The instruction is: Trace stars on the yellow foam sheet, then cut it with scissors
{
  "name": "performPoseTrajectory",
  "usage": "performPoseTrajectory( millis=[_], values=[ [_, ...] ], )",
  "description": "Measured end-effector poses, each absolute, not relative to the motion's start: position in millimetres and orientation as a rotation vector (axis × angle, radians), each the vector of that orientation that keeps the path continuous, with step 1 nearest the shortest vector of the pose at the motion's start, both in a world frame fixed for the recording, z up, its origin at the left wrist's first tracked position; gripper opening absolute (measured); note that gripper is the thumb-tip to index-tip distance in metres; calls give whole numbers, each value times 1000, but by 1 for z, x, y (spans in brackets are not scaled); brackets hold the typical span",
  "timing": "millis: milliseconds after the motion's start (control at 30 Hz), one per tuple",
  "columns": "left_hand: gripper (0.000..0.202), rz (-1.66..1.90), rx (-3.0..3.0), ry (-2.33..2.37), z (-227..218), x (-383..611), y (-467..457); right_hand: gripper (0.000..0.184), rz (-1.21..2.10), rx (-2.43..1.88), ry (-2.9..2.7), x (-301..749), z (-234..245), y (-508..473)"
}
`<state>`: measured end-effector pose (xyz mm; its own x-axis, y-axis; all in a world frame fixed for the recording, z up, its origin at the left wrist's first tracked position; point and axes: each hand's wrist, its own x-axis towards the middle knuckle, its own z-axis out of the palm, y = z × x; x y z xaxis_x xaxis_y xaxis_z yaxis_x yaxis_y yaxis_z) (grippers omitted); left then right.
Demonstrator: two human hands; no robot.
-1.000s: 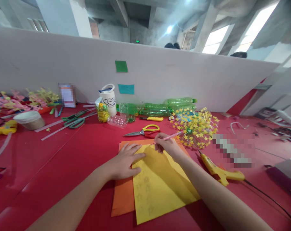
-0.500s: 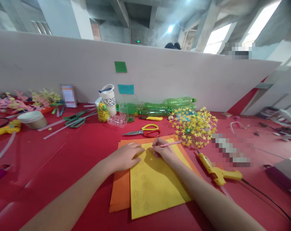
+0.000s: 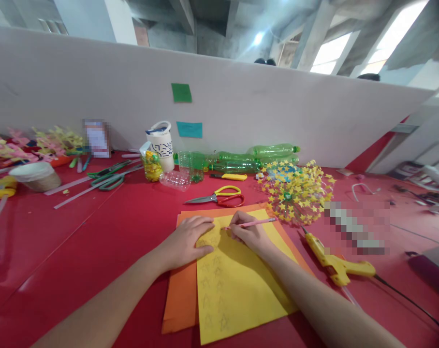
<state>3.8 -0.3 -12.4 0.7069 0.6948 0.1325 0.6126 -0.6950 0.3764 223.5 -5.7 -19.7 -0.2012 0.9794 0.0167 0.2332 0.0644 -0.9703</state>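
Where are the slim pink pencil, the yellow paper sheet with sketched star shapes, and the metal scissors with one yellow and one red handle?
Pink pencil [image 3: 255, 223]: head view, on the shaft.
Yellow paper sheet [image 3: 246, 285]: head view, on its bare lower middle.
Metal scissors [image 3: 215, 197]: head view, at the pivot.

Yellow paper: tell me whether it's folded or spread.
Spread: the yellow paper lies flat over the orange paper, with drawn stars showing and the left hand resting on its upper left.
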Motion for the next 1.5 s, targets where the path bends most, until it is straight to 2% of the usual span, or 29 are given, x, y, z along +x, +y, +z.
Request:
performPoseTrajectory(
  millis=[333, 1500],
  values=[
    [58, 383, 2600, 1123, -10, 14, -8, 5, 1217, -1230, -1597, 223, -16, -8],
    [56, 371, 2567, 1149, -10, 15, -8, 6, 1160, -1266, -1520, 219, -19, -6]
  ],
)
